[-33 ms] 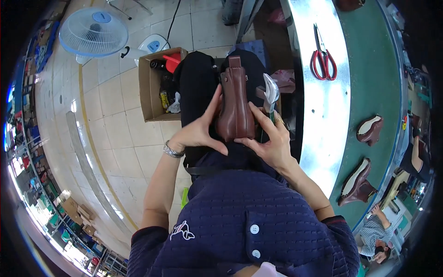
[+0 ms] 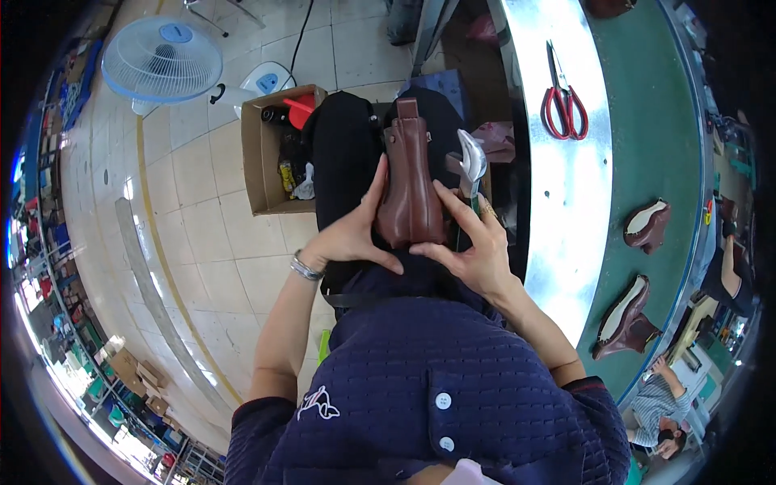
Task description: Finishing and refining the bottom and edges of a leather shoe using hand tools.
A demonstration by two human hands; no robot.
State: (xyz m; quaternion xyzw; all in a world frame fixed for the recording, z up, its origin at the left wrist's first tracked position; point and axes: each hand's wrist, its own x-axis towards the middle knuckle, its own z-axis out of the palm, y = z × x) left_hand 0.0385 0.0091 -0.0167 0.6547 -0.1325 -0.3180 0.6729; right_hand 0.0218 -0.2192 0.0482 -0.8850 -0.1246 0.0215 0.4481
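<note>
A brown leather boot [image 2: 412,182] lies over my thighs, its narrow strap end pointing away from me and its rounded end near my belly. Along its left side my left hand [image 2: 352,230] cups it, index finger against the leather and thumb stretched out past the rounded end; the other fingers are hidden. My right hand [image 2: 477,242] bears on the right side, its thumb at the near rounded end. Tucked in that same hand are lasting pincers [image 2: 473,158], the silver head rising beyond the fingers; most of the handle is hidden.
On the right, a metal-edged bench [image 2: 566,218] carries red-handled scissors [image 2: 564,113] and two brown boots [image 2: 647,225] on its green top. A cardboard box [image 2: 259,162] of odds and ends stands left of my legs, near a fan [image 2: 162,61]. Another person [image 2: 659,412] works far right.
</note>
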